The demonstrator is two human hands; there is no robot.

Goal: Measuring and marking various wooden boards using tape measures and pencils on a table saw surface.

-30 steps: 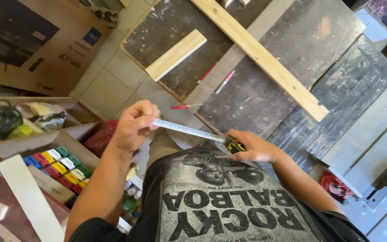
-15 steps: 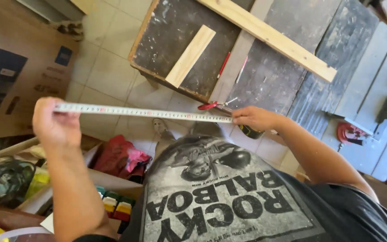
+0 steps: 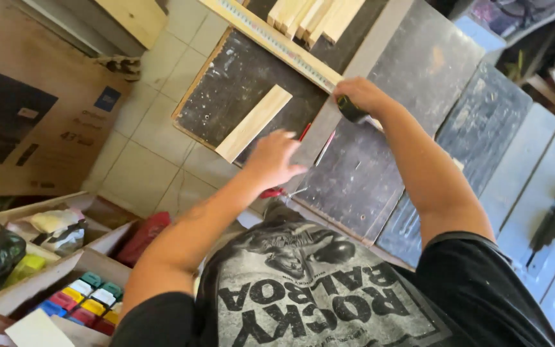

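- Holding the dark case of the tape measure (image 3: 352, 109), the right hand (image 3: 358, 95) was clamped around it at the far side of the dark worktop (image 3: 380, 160).
- The tape blade (image 3: 277, 44) ran from this hand away to the far left, and it lay flat along the long wooden plank (image 3: 252, 32).
- The left hand (image 3: 272, 157) was nearer and to the left of the right hand, apart from it. Its fingers were spread loosely and it held nothing.
- The left hand hovered just beside the near end of a short wooden board (image 3: 253, 122), which lay tilted on the worktop. I could not tell if it touched the board.
- A red pencil (image 3: 304, 132) and a pale pen (image 3: 324, 148) lay on the worktop between the two hands.
- A bundle of short wooden pieces (image 3: 316, 16) sat at the far edge, just beyond the plank.
- At the near left, a cardboard box (image 3: 88, 299) held small coloured blocks, and a big flat carton (image 3: 33, 109) stood at the far left on the tiled floor (image 3: 155, 148).
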